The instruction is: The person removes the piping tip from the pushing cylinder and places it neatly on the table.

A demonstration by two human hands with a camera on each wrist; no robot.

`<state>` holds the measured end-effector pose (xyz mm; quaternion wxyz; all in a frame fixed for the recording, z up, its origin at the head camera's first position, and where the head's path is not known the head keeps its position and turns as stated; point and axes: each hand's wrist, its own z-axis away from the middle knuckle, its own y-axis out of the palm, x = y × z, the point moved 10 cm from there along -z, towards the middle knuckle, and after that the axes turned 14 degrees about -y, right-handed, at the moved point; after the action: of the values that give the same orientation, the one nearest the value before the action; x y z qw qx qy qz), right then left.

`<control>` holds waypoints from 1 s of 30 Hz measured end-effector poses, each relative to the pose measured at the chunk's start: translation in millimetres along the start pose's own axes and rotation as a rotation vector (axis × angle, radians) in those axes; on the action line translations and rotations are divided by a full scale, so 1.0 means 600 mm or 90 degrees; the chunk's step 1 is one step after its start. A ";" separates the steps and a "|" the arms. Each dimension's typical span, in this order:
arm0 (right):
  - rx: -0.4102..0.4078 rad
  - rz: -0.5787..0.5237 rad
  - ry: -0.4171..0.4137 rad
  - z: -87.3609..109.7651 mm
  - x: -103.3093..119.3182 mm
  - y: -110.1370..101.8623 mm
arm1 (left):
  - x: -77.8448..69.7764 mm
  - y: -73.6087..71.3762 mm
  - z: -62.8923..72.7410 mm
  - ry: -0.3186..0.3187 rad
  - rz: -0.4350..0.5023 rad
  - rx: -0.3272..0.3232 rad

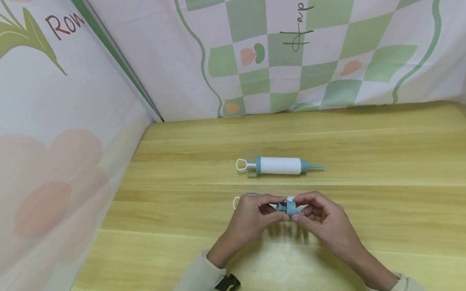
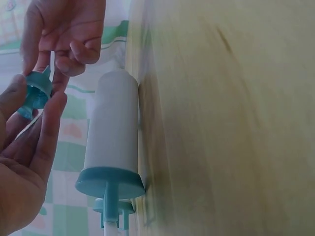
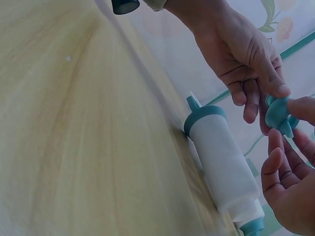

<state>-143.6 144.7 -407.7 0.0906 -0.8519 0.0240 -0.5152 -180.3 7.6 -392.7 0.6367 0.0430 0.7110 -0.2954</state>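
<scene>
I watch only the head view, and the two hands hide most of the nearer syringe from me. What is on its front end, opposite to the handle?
Observer: In the right wrist view, its white barrel ends without any teal cap.

Operator: Thank you. And at the handle end, behind the left hand?

Observer: The left wrist view shows a wide, round teal flange there.

Operator: Last one: which shape has the pinched teal cap on the side that the right hand covers for me?

Observer: In the right wrist view, that side is a rounded dome.
</scene>
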 end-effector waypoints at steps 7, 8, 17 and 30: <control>-0.001 0.005 0.003 0.000 0.002 0.001 | -0.019 -0.009 0.006 0.080 -0.055 -0.038; -0.001 0.006 0.003 0.000 0.002 0.001 | -0.020 -0.008 0.007 0.083 -0.060 -0.039; -0.006 0.008 -0.002 0.001 0.003 0.000 | -0.017 -0.009 0.008 0.077 -0.040 -0.047; -0.016 0.010 0.016 0.003 0.002 -0.007 | -0.012 -0.020 0.007 0.043 -0.050 -0.076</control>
<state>-141.8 149.1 -406.5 0.0836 -0.8461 0.0378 -0.5250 -180.7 -2.0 -381.8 0.6017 -0.0127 0.7496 -0.2756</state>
